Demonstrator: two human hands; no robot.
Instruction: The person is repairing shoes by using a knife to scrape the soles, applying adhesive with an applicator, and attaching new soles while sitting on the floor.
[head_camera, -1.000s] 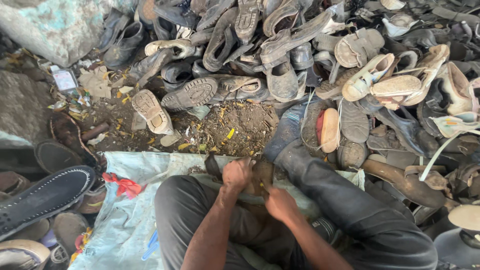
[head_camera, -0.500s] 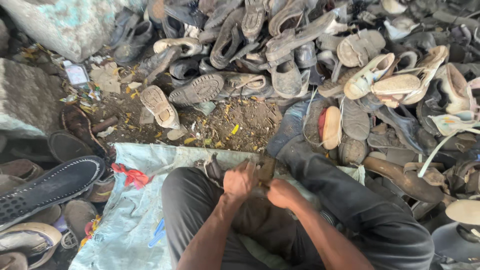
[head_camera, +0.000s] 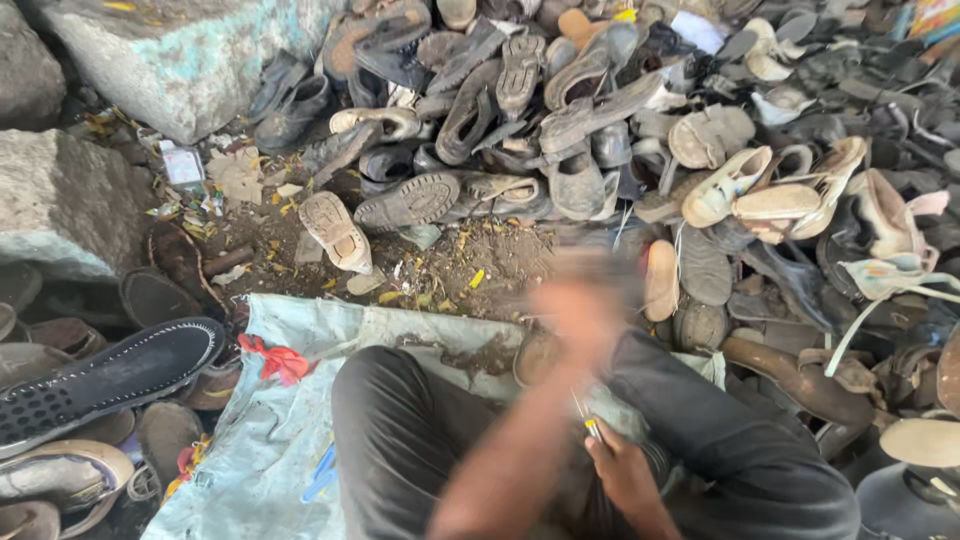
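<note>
Head view shows us seated on a pale blue woven plastic sheet (head_camera: 250, 440) spread over the dirt, our legs in dark grey trousers (head_camera: 400, 440). Our left hand (head_camera: 578, 300) is raised above the knees and smeared by motion blur, so we cannot tell whether its fingers are spread or closed, nor whether anything is in it. Our right hand (head_camera: 625, 475) sits low between the thighs, closed narrow around a thin metal tool with a yellow band (head_camera: 588, 420) whose tip points up toward the left forearm. Just beside the blurred left hand, a worn round brown shoe sole (head_camera: 537, 357) lies on the sheet's far edge against our knee.

A scrap of red cloth (head_camera: 275, 360) lies on the sheet's left edge. Left of it, a long black perforated rubber sole (head_camera: 100, 380) rests across other soles. Beyond the sheet is bare earth scattered with yellow bits, then a big heap of old grey and black shoes (head_camera: 520, 110). A cream-coloured open sandal (head_camera: 725, 185) lies on the heap's right part. 2 rough grey stone blocks (head_camera: 70, 200) stand at upper left.
</note>
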